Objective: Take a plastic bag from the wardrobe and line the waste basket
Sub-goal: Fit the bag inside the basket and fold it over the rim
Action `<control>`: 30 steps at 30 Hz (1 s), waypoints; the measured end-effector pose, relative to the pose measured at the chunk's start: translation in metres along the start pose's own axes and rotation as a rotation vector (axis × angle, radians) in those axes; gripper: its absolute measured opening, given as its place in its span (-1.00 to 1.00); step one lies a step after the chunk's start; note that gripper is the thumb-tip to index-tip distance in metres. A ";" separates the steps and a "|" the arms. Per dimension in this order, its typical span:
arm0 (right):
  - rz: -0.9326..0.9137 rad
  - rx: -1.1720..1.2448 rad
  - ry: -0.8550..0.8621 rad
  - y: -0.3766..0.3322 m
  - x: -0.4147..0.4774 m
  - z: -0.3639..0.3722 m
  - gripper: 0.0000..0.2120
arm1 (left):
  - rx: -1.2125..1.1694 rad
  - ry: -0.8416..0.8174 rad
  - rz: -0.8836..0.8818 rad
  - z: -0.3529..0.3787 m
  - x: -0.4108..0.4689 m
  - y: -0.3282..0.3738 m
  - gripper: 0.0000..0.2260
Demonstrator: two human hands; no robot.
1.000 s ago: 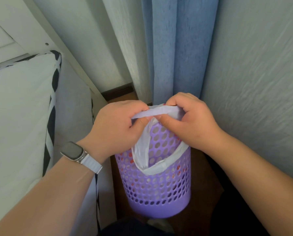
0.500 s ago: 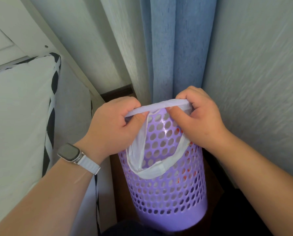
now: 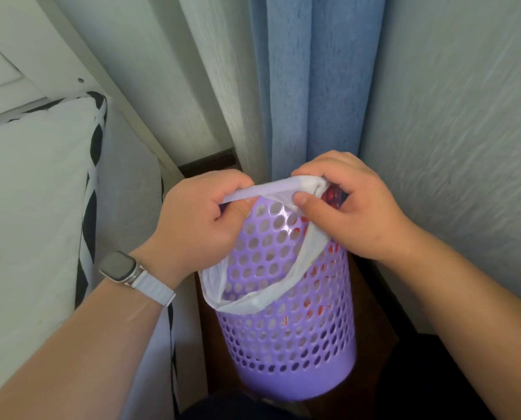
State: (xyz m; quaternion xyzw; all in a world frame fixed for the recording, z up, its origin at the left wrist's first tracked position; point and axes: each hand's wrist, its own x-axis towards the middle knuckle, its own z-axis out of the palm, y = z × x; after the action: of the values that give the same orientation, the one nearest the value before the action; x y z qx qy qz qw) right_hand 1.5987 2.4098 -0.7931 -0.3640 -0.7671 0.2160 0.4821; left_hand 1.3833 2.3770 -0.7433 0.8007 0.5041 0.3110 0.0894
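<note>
Blue curtain [image 3: 307, 86], textured wall [image 3: 465, 116], white cushion [image 3: 32, 192]

Soft even daylight, wide-angle edge distortion, slight blur

Both hands [image 3: 203, 219] [image 3: 348, 207] pinched shut, arms reaching forward.

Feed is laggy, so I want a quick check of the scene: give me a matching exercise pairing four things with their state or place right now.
Things:
1. waste basket
2. plastic bag
3. left hand
4. right hand

States:
A. wears a watch at the wrist
B. white, folded over the near rim
C. purple, perforated, on the floor by the blue curtain
D. pinches the bag at the far rim, next to the wall

Pairs: 1-C, 2-B, 3-A, 4-D
</note>
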 end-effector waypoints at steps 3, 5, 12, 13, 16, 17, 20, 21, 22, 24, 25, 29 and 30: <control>0.035 0.002 0.065 0.001 0.001 -0.001 -0.78 | -0.090 0.011 -0.016 0.000 0.001 0.002 -0.82; 0.055 -0.014 0.098 0.001 0.001 0.001 -0.78 | -0.109 -0.002 -0.019 0.002 0.000 0.003 -0.82; 0.022 -0.120 0.134 -0.006 -0.002 0.010 -0.80 | -0.034 -0.047 0.063 0.000 0.001 0.011 -0.76; 0.017 -0.130 0.134 -0.007 -0.003 0.012 -0.80 | 0.012 -0.041 0.088 0.002 0.002 0.013 -0.75; 0.026 -0.127 0.127 -0.010 -0.004 0.017 -0.77 | 0.120 -0.023 0.130 0.006 0.004 0.012 -0.81; 0.033 -0.109 0.118 -0.010 -0.004 0.018 -0.78 | 0.135 -0.011 0.129 0.007 0.004 0.011 -0.83; 0.030 -0.030 0.069 -0.011 -0.003 0.012 -0.85 | 0.118 0.035 0.090 0.006 0.002 0.008 -0.83; 0.025 -0.019 0.057 -0.010 -0.002 0.009 -0.87 | 0.094 0.048 0.065 0.005 0.002 0.008 -0.83; 0.019 -0.018 0.054 -0.010 -0.002 0.006 -0.87 | 0.067 0.058 0.037 0.004 0.002 0.007 -0.82; 0.003 -0.028 0.084 -0.008 -0.001 0.004 -0.87 | 0.018 0.071 -0.015 0.003 0.002 0.006 -0.82; -0.009 -0.032 0.120 -0.008 -0.001 0.004 -0.86 | -0.005 0.077 -0.038 0.002 0.002 0.006 -0.82; -0.086 -0.083 0.285 -0.006 -0.004 0.006 -0.86 | -0.093 0.102 -0.098 0.004 0.002 0.007 -0.83; -0.110 -0.102 0.314 -0.006 -0.005 0.007 -0.88 | -0.105 0.105 -0.106 0.004 0.002 0.007 -0.83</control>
State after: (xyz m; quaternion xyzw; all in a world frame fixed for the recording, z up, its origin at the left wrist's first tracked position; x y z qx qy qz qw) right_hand 1.5921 2.4024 -0.7953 -0.3749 -0.7110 0.0906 0.5880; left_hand 1.3913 2.3759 -0.7429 0.7496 0.5328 0.3734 0.1213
